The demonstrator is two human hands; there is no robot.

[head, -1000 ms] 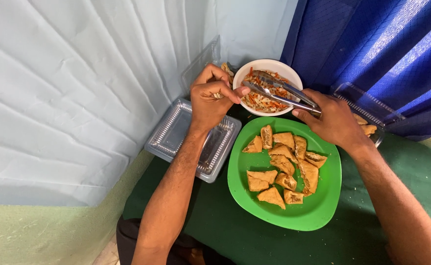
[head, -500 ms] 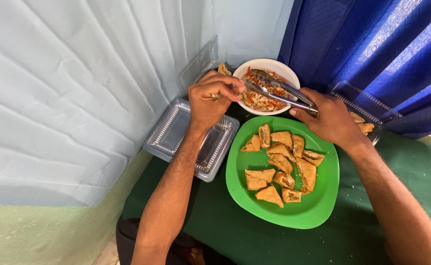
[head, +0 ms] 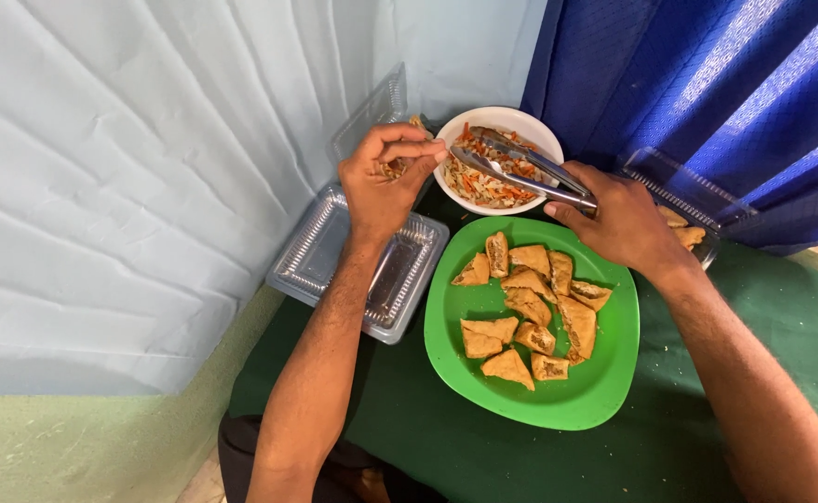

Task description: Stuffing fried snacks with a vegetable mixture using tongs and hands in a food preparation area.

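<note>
my right hand [head: 623,222] grips metal tongs [head: 520,168], tips closed over the shredded filling in the white bowl [head: 455,130]. my left hand [head: 385,182] pinches a fried tofu piece [head: 395,168] just left of the bowl, above the clear plastic container [head: 320,256]. green plate [head: 595,391] of tofu sits below.

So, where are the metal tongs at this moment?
In the head view, the tongs are in the right hand, their tips over the white bowl of shredded filling, just above the green plate.
</note>
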